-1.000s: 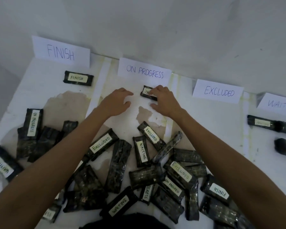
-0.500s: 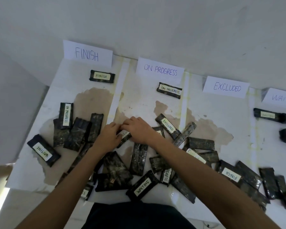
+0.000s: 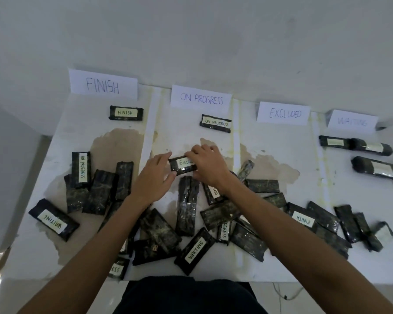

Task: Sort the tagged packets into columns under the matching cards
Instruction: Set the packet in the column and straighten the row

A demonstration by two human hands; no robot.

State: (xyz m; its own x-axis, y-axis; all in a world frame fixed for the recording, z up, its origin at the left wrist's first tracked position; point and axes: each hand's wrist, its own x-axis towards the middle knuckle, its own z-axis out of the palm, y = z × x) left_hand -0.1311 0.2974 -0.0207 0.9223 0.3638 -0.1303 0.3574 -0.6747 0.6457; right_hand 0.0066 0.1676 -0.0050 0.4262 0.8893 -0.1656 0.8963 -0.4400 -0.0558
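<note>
1. We see one tagged packet, its label reading "EXCL…" (image 3: pixel 183 165), held between both hands over the middle of the table (image 3: pixel 281 150). It sits below the ON PROGRESS card (image 3: pixel 201 97) and just beyond the loose pile (image 3: pixel 186 214). We cannot tell whether it touches the surface.
2. The packet is flat and oblong, wrapped in dark, glossy, crinkled film with mottled contents showing through. A pale label with green handwritten capitals runs along its top, and the right part of the label is hidden by fingers.
3. The left hand (image 3: pixel 154 177) pinches the packet's left end in a narrow grip, with the forefinger at the far edge and the thumb at the near edge.
4. The right hand (image 3: pixel 210 166) curls over the right end, with the fingers on the far edge and the thumb underneath at the near edge.
5. Four white cards stand along the wall. From left to right they are the FINISH card (image 3: pixel 103 85), the ON PROGRESS card, the EXCLUDED card (image 3: pixel 284 113) and the WAITING card (image 3: pixel 352 121).
6. A FINISH packet (image 3: pixel 126 112) lies under its card, and an ON PROGRESS packet (image 3: pixel 216 123) lies under its card. Several dark packets (image 3: pixel 376 167) lie under the WAITING card, their labels too blurred for us to read.
7. The loose pile spreads across the near half of the stained white table, and its packets overlap. Some lie label up, reading WAITING, FINISH or ON PROGRESS, and others show only dark wrap.
</note>
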